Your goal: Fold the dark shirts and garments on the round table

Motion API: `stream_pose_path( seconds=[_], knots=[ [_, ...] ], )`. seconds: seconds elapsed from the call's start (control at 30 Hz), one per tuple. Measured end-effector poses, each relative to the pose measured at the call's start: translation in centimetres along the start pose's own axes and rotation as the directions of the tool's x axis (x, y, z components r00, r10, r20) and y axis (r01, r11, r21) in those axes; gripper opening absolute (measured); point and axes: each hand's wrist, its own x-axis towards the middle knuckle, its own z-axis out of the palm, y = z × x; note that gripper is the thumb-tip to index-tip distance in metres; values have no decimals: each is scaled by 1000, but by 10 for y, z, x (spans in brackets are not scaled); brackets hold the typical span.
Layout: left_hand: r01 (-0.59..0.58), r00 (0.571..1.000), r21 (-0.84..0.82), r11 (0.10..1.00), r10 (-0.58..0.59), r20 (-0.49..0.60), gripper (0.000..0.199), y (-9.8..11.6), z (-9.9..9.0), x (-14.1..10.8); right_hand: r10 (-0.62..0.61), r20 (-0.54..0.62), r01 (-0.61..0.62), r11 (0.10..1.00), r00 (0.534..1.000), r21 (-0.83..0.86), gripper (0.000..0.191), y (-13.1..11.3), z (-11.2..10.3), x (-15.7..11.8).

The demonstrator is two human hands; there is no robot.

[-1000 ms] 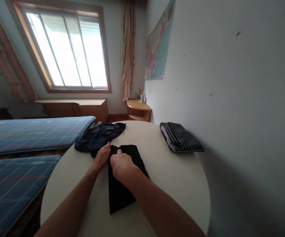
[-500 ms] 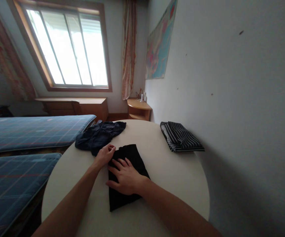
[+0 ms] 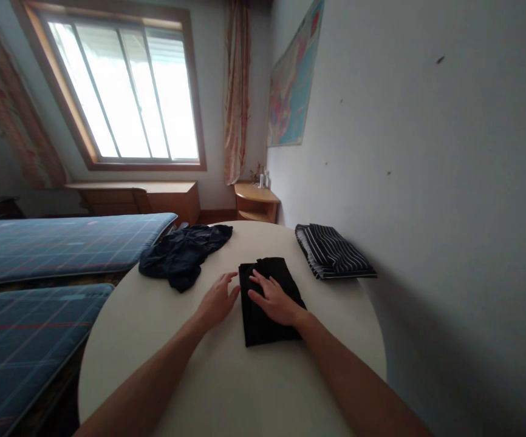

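Note:
A folded black cloth (image 3: pixel 267 325) lies flat near the middle of the round cream table (image 3: pixel 226 388). My right hand (image 3: pixel 274 300) rests on top of it with fingers spread. Beside the cloth's left edge is my left hand (image 3: pixel 218 300), fingers apart and holding nothing; whether its fingertips touch the edge I cannot tell. A crumpled dark navy garment (image 3: pixel 176 252) sits at the table's back left. At the back right lies a folded black garment with white stripes (image 3: pixel 333 252).
Two blue plaid mattresses (image 3: pixel 62 243) stand left of the table. A white wall (image 3: pixel 449 212) runs along the right side. Behind the table are a small corner shelf (image 3: pixel 258 193) and a wooden desk (image 3: pixel 172 194) under the window.
The black cloth has shifted right and away from me, with my right hand on it. My left hand has moved right, and its pinched fingers have opened.

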Motion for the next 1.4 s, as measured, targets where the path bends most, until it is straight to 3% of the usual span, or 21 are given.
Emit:
stream_pose_path(
  seconds=[0.1,0.2,0.3,0.4,0.53,0.73,0.83,0.9,0.97,1.07,1.4],
  knots=[
    [-104,990,35,994,100,98,52,18,7,-9,80,-290,-39,989,954,145,52,17,-20,-3],
    [-139,972,133,981,110,206,58,29,11,-15,244,-479,-276,961,843,4,41,35,-39,-10],
    [-152,953,261,953,71,296,60,33,13,-19,415,-449,-537,823,792,-187,46,49,-47,-16],
    [-127,952,365,922,10,306,62,32,16,-24,490,-357,-595,746,795,-299,59,53,-45,-16],
    [-126,964,431,894,8,265,62,26,25,-29,501,-324,-585,766,802,-265,64,48,-38,-12],
    [-189,968,415,890,97,232,61,20,30,-28,523,-318,-549,836,791,11,61,48,-33,-13],
    [-191,969,392,900,109,221,59,23,26,-24,418,-337,-411,907,844,98,69,49,-34,-15],
    [-188,967,374,908,105,232,58,25,23,-21,295,-376,-290,954,878,71,71,48,-39,-15],
    [-169,964,364,916,78,253,58,24,20,-16,187,-386,-201,980,903,7,59,44,-49,-13],
    [-114,962,376,919,8,273,58,19,18,-11,120,-368,-170,980,922,-107,41,35,-68,-6],
    [-122,938,405,906,-28,345,62,14,18,-8,40,-274,-154,900,961,-407,36,26,-150,52]
  ],
)
